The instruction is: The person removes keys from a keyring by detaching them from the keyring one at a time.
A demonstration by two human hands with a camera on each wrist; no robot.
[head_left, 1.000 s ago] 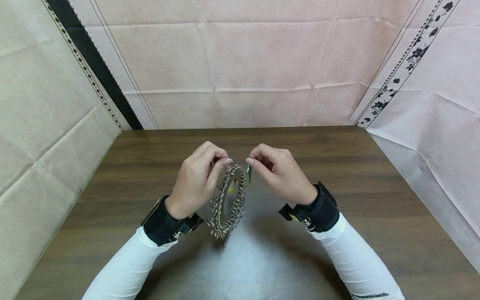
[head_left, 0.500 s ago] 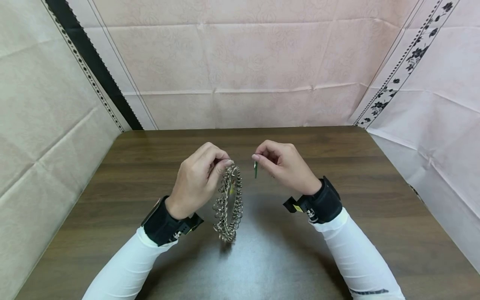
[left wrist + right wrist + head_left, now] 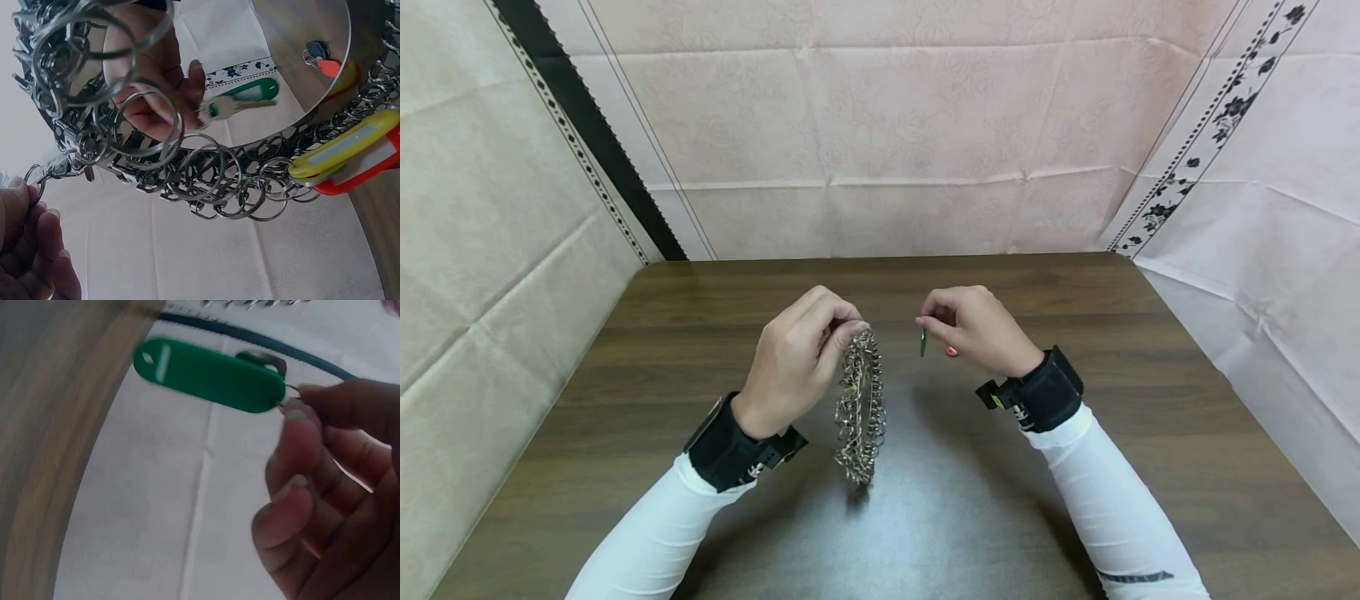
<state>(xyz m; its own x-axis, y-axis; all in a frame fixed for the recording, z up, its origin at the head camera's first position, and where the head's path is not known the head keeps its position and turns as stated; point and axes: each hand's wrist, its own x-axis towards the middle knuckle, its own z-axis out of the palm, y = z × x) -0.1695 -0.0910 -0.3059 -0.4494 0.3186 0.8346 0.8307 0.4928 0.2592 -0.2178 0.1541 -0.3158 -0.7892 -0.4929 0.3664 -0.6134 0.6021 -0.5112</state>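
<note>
My left hand (image 3: pixel 801 367) pinches a small ring at the top of a silvery hoop (image 3: pixel 860 412), which hangs nearly edge-on over the table. Metal clips and split rings (image 3: pixel 150 128) line the hoop. In the left wrist view, a yellow key tag (image 3: pixel 344 147) and a red key tag (image 3: pixel 369 169) overlap its rim. To the right, apart from the hoop, my right hand (image 3: pixel 977 329) pinches the ring of a green key tag (image 3: pixel 209 375). A key (image 3: pixel 237 107) hangs with that tag, visible through the hoop from the left wrist.
On the brown wooden table (image 3: pixel 730 317), a red tag (image 3: pixel 329 67) lies with a black key fob (image 3: pixel 317 49), partly behind my right hand in the head view. Pale cloth (image 3: pixel 925 125) walls in the table's back and both sides.
My right hand has moved rightward, away from the hoop, with the green tag. The hoop has turned more edge-on. Something red now shows beneath the right hand. My left hand stays nearly still.
</note>
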